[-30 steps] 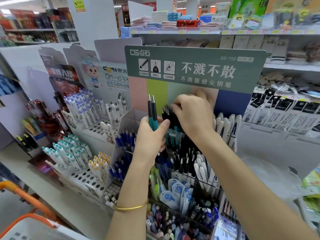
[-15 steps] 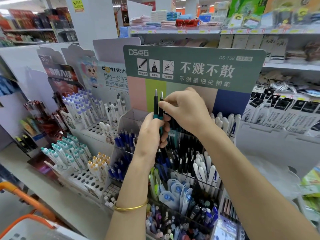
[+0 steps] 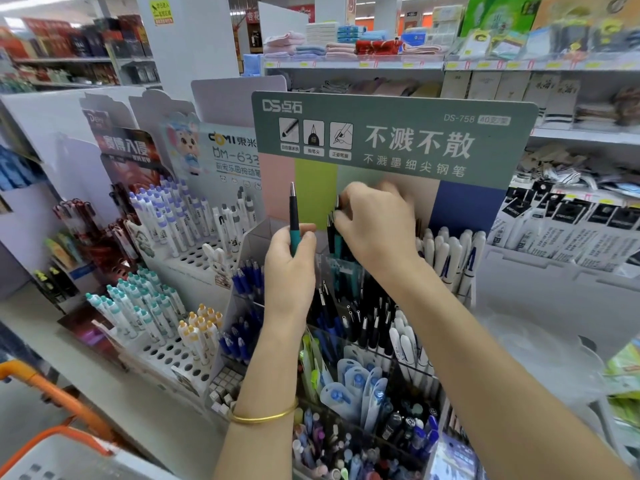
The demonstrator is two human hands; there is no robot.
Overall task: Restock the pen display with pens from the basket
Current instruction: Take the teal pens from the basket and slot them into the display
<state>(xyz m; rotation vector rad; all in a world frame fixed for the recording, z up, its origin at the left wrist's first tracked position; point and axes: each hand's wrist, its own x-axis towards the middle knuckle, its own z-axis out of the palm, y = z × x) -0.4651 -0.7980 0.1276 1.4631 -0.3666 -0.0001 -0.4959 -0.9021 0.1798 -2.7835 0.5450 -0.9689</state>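
1. Near left: corner of orange-handled basket (image 3: 52, 393).
2. Ahead: display (image 3: 341, 275), clear compartments crowded with blue, black and white pens, partly hidden by both forearms.
3. Left hand (image 3: 289, 258): curled round one teal pen (image 3: 293, 220), black silver-tipped top upright.
4. Right hand (image 3: 374, 226), blurred: fingertips pinching a dark pen (image 3: 333, 230) over the far compartment.
5. Far: green header (image 3: 394, 133).

2 hands (image 3: 290, 265), 1 bangle (image 3: 263, 416), 1 bskt (image 3: 69, 459)
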